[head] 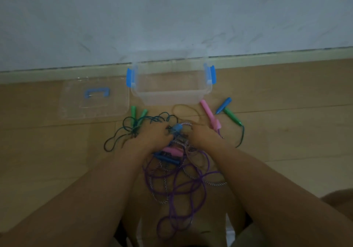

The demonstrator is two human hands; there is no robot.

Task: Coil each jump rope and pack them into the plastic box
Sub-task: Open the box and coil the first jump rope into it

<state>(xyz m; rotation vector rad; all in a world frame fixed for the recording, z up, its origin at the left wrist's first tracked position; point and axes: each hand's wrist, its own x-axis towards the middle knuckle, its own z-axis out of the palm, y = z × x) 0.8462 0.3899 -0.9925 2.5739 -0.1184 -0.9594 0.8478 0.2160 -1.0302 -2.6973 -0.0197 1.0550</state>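
From the head view, the plastic box [171, 86] stands open on the floor [286, 151] against the wall, nothing visible inside, its lid [94, 101] laid flat just to its left, presumably to keep the opening free for packing; the jump ropes [177, 172] lie tangled in front of it, loose handles scattered near the box; the left hand [155, 137] curls its fingers round a blue handle [176, 128] in the heap, the right hand [202, 136] beside it digs into the cords, grip blurred, cannot tell; likely separating one rope before coiling.
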